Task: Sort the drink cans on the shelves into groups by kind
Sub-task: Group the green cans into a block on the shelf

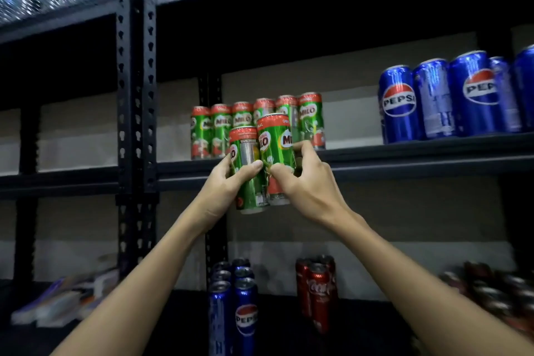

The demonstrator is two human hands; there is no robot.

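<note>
We hold two slim green cans with red tops upright, side by side: our left hand (228,182) grips the left can (247,170), our right hand (303,179) pinches the right can (276,153), before the shelf (404,153) holding a matching row of cans (257,121).

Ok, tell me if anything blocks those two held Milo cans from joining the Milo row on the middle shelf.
Nothing visible does. The left hand and right hand hold the two Milo cans just in front of the Milo row, at the middle shelf edge. Bare shelf lies right of the row; the Pepsi cans stand farther right.
</note>
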